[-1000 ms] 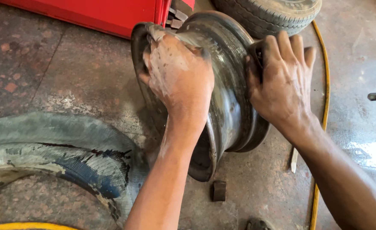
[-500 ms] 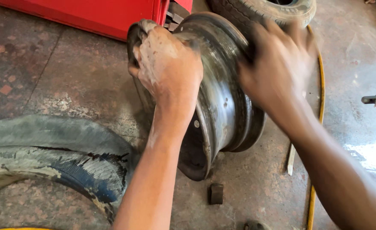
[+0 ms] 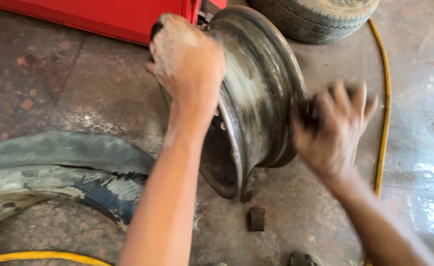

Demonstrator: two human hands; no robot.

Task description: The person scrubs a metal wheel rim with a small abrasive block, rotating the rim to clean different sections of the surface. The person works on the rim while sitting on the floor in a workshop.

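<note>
Steel wheel rim [image 3: 256, 98] stands on edge on stained concrete floor [image 3: 40, 88], bare of any tyre, just in front of red machine cabinet [image 3: 104, 17]. Left hand [image 3: 187, 61], caked in pale dust, clamps over rim's upper left edge, fingers curled tight around the lip. Right hand [image 3: 332, 130] is blurred at rim's right flange; fingers look spread, something dark against them, contact cannot be told. Removed tyre [image 3: 64, 167] lies flat near left, apart from rim, so stripping looks done; rim itself is grimy. Another tyre [image 3: 315, 17] far right. Yellow hose [image 3: 385, 98] runs along right. Small dark block [image 3: 256, 219] lies on floor near rim's base.
</note>
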